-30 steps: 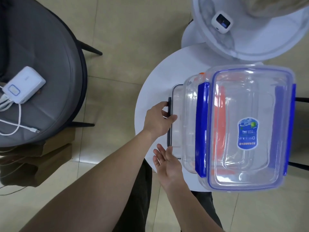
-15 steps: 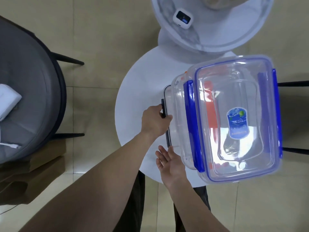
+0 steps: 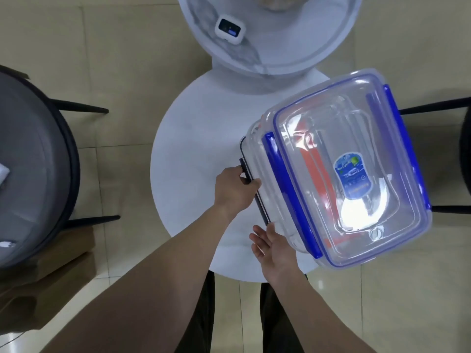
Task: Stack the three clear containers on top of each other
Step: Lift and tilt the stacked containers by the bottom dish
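Stack of clear plastic containers with blue-clipped lid [image 3: 339, 174] on round white table [image 3: 193, 138], now rotated clockwise. Left hand [image 3: 235, 189] still pinches bottom container's dark clip [image 3: 246, 173]; right hand [image 3: 274, 248] stays spread at near corner.

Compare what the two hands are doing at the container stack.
The left hand grips the dark latch of the bottom container, fingers curled; the right hand lies open, palm up, at the stack's near corner. The left hand sits farther from the body than the right. Both touch the stack.
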`<state>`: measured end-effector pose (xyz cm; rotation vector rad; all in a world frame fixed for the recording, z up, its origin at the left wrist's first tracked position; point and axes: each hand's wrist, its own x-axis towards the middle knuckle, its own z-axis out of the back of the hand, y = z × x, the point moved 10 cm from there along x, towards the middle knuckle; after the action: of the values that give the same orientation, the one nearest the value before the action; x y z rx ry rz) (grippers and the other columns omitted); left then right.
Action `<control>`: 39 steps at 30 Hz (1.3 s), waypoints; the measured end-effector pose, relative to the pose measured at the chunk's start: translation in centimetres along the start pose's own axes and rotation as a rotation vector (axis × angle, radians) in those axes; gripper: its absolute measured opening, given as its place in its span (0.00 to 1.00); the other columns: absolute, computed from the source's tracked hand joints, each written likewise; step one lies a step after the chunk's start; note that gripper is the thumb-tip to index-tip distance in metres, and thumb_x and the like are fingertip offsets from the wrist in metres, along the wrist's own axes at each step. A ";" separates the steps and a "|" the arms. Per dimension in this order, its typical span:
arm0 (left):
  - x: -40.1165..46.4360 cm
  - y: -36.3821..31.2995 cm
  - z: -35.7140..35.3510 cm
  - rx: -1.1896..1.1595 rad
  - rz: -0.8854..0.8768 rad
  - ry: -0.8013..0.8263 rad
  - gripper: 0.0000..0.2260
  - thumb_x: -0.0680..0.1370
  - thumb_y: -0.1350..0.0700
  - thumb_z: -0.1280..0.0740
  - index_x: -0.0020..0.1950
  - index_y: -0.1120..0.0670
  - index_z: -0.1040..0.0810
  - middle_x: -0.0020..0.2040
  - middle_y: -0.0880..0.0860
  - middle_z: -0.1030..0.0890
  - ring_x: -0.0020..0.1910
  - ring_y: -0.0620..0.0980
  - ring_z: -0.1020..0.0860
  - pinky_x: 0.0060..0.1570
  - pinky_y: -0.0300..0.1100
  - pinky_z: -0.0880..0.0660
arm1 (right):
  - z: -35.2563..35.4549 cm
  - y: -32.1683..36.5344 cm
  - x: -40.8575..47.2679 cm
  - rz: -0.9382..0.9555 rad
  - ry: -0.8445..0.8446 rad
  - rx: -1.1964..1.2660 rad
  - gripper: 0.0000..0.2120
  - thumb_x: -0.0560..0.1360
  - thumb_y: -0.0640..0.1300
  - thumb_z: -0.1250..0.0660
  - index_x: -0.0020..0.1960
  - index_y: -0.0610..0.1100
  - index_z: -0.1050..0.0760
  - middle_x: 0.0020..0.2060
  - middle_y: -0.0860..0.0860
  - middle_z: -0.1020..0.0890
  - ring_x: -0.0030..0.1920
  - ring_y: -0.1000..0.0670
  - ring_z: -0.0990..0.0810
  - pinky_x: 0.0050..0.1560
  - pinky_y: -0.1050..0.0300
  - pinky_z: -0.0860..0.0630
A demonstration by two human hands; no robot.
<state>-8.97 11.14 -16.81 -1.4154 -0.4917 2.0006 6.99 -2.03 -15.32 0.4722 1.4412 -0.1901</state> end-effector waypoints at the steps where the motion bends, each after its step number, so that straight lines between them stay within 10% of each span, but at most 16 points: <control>1: 0.0 -0.1 -0.5 -0.007 0.009 0.006 0.06 0.74 0.50 0.26 0.43 0.47 0.22 0.35 0.42 0.20 0.33 0.40 0.21 0.26 0.25 0.31 | 0.7 0.6 0.1 0.007 -0.010 -0.002 0.06 0.81 0.46 0.35 0.52 0.43 0.23 0.49 0.44 0.14 0.48 0.46 0.16 0.43 0.54 0.22; 9: -0.2 -1.0 -3.4 -0.055 0.046 0.000 0.11 0.73 0.51 0.24 0.37 0.43 0.25 0.34 0.39 0.21 0.33 0.38 0.20 0.25 0.26 0.29 | 4.0 4.4 1.0 0.079 -0.052 -0.027 0.03 0.80 0.42 0.34 0.48 0.46 0.24 0.46 0.44 0.15 0.46 0.45 0.16 0.52 0.49 0.22; 28: 0.6 -1.0 -6.0 -0.173 0.156 -0.017 0.15 0.70 0.47 0.22 0.51 0.50 0.21 0.46 0.49 0.15 0.45 0.50 0.16 0.50 0.48 0.17 | 6.5 7.6 1.9 0.113 -0.170 -0.005 0.15 0.78 0.46 0.30 0.62 0.40 0.22 0.52 0.43 0.14 0.48 0.45 0.13 0.38 0.56 0.20; 39: 0.9 -0.4 -6.0 -0.182 0.168 -0.032 0.14 0.67 0.46 0.21 0.42 0.43 0.26 0.43 0.46 0.17 0.45 0.50 0.16 0.51 0.51 0.16 | 5.8 7.4 1.4 0.100 -0.136 0.040 0.17 0.79 0.48 0.32 0.64 0.41 0.24 0.53 0.45 0.14 0.49 0.46 0.14 0.36 0.57 0.20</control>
<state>-3.47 11.65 -19.31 -1.5816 -0.5989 2.1602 15.44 2.38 -14.87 0.5519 1.2795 -0.1679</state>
